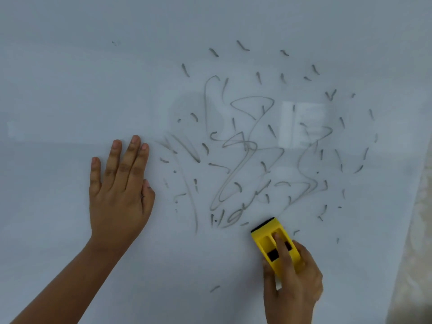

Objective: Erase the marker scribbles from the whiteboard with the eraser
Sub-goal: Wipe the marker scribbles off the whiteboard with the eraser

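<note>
Yellow eraser (275, 244), grey scribbles (252, 146), white whiteboard (93, 66)

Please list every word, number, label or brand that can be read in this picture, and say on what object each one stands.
There are none.
Whiteboard: only loose marker scribbles, dashes and loops; no letters or numbers can be made out.
Yellow eraser, held in the right hand: no label or brand shows on its visible top.
Left hand, flat on the board: nothing written.

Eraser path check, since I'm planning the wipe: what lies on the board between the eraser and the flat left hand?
In the head view, marker scribbles lie between the eraser and the left hand.
</note>
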Available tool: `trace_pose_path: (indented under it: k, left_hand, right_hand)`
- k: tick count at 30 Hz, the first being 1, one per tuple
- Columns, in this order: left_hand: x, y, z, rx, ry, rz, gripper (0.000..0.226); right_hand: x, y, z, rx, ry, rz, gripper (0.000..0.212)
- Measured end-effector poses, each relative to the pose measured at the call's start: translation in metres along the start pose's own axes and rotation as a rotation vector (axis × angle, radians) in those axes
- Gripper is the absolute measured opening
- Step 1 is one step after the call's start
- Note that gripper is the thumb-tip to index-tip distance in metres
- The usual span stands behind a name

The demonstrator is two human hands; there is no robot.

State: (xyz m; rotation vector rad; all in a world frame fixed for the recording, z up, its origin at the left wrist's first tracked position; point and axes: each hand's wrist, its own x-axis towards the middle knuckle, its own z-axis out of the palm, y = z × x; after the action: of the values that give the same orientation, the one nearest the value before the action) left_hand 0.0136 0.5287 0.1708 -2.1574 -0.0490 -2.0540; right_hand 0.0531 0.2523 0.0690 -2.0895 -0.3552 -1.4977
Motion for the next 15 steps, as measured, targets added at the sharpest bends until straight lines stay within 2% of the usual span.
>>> trace_pose_path:
  k: [2,6,9,12,14,15]
  left_hand:
    - [0.003,0.0,0.0,0.003,0.008,0.001,0.054]
    - [0.003,-0.001,0.001,-0.005,0.021,0.015,0.052]
    - [0.001,-0.001,0.0,-0.014,0.02,0.013,0.052]
    - [0.0,0.0,0.001,-0.02,0.028,0.003,0.053]
    - [-0.002,-0.002,0.004,-0.04,0.016,0.003,0.053]
    - [-0.003,-0.003,0.007,-0.059,0.012,0.011,0.053]
  right_hand:
    - [0.006,-0.014,0.0,0.067,-0.025,0.035,0.048]
    - [-0.023,-0.004,0.003,0.048,-0.146,-0.067,0.051]
    - [-0.021,0.032,-0.01,0.009,-0.032,-0.042,0.056]
    - [0.009,0.049,-0.02,0.023,0.092,0.103,0.056]
    - [0.022,0.039,-0.018,0.078,0.103,0.177,0.057]
    - [0.024,0.032,-0.016,0.112,0.084,0.154,0.057]
